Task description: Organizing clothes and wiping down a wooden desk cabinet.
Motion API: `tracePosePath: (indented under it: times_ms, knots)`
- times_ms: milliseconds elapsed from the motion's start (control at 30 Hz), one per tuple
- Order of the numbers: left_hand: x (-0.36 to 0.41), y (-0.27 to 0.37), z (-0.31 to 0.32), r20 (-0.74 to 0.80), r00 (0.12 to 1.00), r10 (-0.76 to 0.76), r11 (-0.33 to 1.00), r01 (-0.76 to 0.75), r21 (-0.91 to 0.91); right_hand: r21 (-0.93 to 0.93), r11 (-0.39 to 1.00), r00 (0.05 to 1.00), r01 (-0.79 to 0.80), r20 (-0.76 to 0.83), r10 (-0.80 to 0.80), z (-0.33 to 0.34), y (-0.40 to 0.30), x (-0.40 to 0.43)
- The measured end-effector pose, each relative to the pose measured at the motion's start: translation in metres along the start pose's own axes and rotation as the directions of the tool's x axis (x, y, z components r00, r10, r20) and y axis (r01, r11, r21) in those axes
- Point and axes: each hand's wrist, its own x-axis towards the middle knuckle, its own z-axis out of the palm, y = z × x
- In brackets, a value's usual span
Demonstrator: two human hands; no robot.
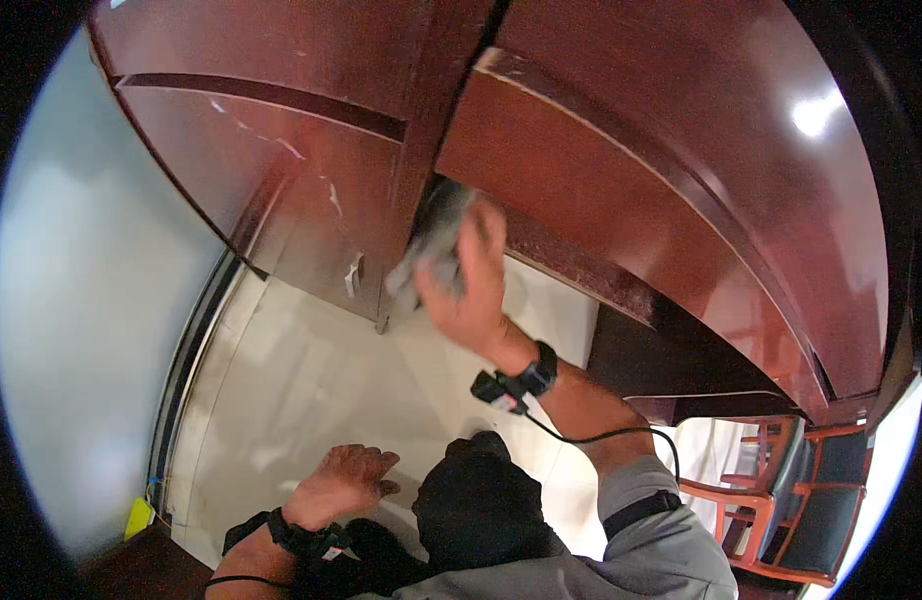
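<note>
My right hand (465, 277) holds a grey cloth (431, 251), blurred, against the edge of a dark red-brown wooden furniture piece (566, 135), beside the dark gap between it and a wooden cabinet side (311, 172). A small metal handle (353, 276) shows low on that cabinet side. My left hand (345, 484) hangs low over the floor with its fingers loosely curled, and nothing can be seen in it. Both wrists wear black straps with small devices and cables.
Wooden armchairs with dark padding (817, 517) stand at the lower right. A pale panel (78, 300) with a dark-edged track is at the left. Light floor tiles (303, 375) lie below. A yellow-green object (138, 519) sits near the lower left.
</note>
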Motion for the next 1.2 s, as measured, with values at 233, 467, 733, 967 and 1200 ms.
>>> tracePosePath:
  times_ms: [233, 467, 733, 967, 1200]
  knots:
    - [-0.016, 0.011, -0.014, -0.032, 0.997, -0.074, 0.995, 0.071, -0.066, 0.574, 0.508, 0.731, -0.642, 0.255, 0.633, 0.006, 0.204, 0.039]
    - [-0.033, 0.015, -0.013, 0.001, 0.993, -0.116, 0.985, 0.115, -0.131, 0.668, 0.305, 0.666, -0.679, 0.386, 0.638, 0.021, 0.257, 0.072]
    - [-0.033, 0.009, -0.006, -0.023, 0.988, -0.155, 0.98, 0.151, -0.127, 0.665, 0.135, 0.592, -0.735, 0.53, 0.607, 0.055, 0.234, 0.046]
    - [-0.025, 0.004, -0.01, 0.157, 0.968, -0.198, 0.975, 0.211, -0.073, 0.854, -0.015, 0.487, -0.521, 0.311, 0.816, 0.076, 0.107, 0.006]
    - [-0.007, -0.016, 0.012, -0.015, 0.997, -0.07, 0.994, 0.069, -0.082, 0.556, 0.602, 0.819, -0.574, 0.374, 0.436, -0.032, 0.023, 0.045]
